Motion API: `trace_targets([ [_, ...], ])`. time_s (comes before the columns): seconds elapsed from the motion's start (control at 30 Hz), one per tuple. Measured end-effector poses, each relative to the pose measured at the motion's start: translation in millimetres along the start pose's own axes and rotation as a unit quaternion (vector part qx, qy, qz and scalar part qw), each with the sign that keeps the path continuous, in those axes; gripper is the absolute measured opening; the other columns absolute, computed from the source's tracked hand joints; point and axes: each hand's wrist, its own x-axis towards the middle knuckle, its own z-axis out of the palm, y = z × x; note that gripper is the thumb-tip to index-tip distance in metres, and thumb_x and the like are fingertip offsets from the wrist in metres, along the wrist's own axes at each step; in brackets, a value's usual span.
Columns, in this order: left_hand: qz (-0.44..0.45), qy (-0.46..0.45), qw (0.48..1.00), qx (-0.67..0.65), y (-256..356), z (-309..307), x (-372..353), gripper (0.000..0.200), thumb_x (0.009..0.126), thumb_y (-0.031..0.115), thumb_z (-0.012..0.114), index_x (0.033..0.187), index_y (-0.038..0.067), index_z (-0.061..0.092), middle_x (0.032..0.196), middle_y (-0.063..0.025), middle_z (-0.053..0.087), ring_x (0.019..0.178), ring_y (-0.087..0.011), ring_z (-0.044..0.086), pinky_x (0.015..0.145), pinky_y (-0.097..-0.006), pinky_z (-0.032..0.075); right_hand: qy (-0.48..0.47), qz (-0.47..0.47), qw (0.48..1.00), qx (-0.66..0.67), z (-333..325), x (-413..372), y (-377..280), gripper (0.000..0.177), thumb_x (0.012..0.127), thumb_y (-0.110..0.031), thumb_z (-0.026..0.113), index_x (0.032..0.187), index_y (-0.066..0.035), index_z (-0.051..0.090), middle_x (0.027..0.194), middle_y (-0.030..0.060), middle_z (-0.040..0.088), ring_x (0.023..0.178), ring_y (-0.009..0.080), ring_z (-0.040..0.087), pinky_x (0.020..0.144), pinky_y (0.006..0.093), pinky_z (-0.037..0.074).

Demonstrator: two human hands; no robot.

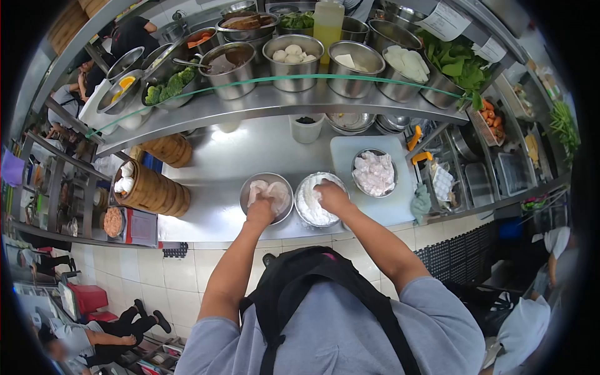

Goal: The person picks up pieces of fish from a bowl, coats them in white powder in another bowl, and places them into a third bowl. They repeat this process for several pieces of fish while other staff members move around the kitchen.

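Observation:
A steel bowl [242, 195] on the counter holds pale pink raw meat pieces [276, 192], which look like chicken. My left hand [260, 209] reaches down into it, its fingers curled against a piece of the meat. To the right stands a bowl of white flour [307, 201]. Inside that one is my right hand [332, 196], with its fingers bent into the flour; whatever they hold is hidden. Behind my right hand, a third steel bowl of pale, coated-looking meat pieces [374, 170] rests on a whitish cutting board [345, 150].
Bamboo steamers [153, 192] are stacked at the left. A raised steel shelf [275, 112] carries several pots of ingredients across the back. A white tub [305, 130] sits below it. Orange-handled tools [420, 156] and a green cloth [419, 203] lie at the right. Other people are in the surroundings.

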Motion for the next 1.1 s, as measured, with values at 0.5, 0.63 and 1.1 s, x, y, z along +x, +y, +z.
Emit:
trace_targets([
  [0.5, 0.053, 0.021, 0.998, 0.019, -13, 16, 8, 0.041, 0.079, 0.014, 0.068, 0.12, 0.014, 0.067, 0.13, -0.026, 0.057, 0.11, -0.0381, 0.064, 0.095, -0.0446, 0.053, 0.006, 0.117, 0.981, 0.157, -14, -10, 41, 0.042, 0.075, -0.004, 0.056, 0.114, -0.007, 0.071, 0.106, 0.0179, 0.072, 0.099, 0.0315, 0.069, 0.088, 0.0392, 0.053],
  [0.63, 0.032, 0.038, 0.999, -0.021, -2, -4, -3, 0.03, 0.08, 0.013, 0.066, 0.11, 0.012, 0.072, 0.126, -0.026, 0.059, 0.106, -0.0393, 0.065, 0.094, -0.0458, 0.053, 0.047, 0.158, 0.903, 0.398, -37, -24, 58, 0.039, 0.077, 0.0, 0.053, 0.112, 0.0, 0.069, 0.097, 0.0091, 0.072, 0.087, 0.0163, 0.064, 0.079, 0.0305, 0.051],
  [1.1, 0.061, 0.13, 0.976, -0.163, 17, -45, 0, 0.032, 0.081, 0.007, 0.065, 0.113, 0.008, 0.069, 0.107, -0.0234, 0.069, 0.097, -0.0402, 0.067, 0.086, -0.044, 0.053, 0.208, 0.222, 0.952, -0.026, -139, -52, 129, 0.045, 0.072, -0.006, 0.065, 0.117, -0.005, 0.07, 0.131, 0.0255, 0.058, 0.111, 0.0365, 0.063, 0.098, 0.042, 0.05],
])
